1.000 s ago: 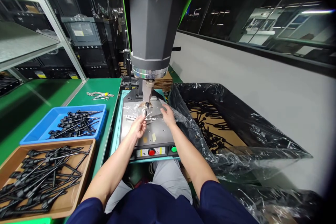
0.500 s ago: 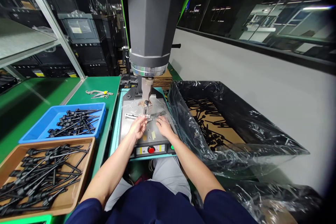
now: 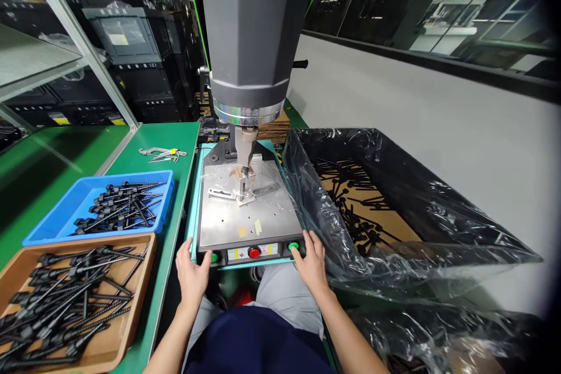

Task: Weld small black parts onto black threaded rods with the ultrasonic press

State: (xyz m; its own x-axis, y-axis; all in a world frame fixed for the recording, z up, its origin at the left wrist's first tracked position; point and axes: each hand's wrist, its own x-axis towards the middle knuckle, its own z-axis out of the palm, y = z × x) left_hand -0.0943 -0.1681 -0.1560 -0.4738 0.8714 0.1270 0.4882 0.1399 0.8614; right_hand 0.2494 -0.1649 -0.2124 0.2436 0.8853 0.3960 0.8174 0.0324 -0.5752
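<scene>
Down in front of the plate (image 3: pixel 228 225), the left hand (image 3: pixel 193 274), spread, has its thumb at the left button (image 3: pixel 214 258); the right hand (image 3: pixel 312 263), spread, thumbs the right button (image 3: pixel 293 245). Mid-plate, the fixture (image 3: pixel 242 184) stands beneath the horn (image 3: pixel 245 145).

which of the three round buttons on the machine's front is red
The middle button. It sits between the left green button, by the left hand, and the right green button, by the right hand.
</scene>
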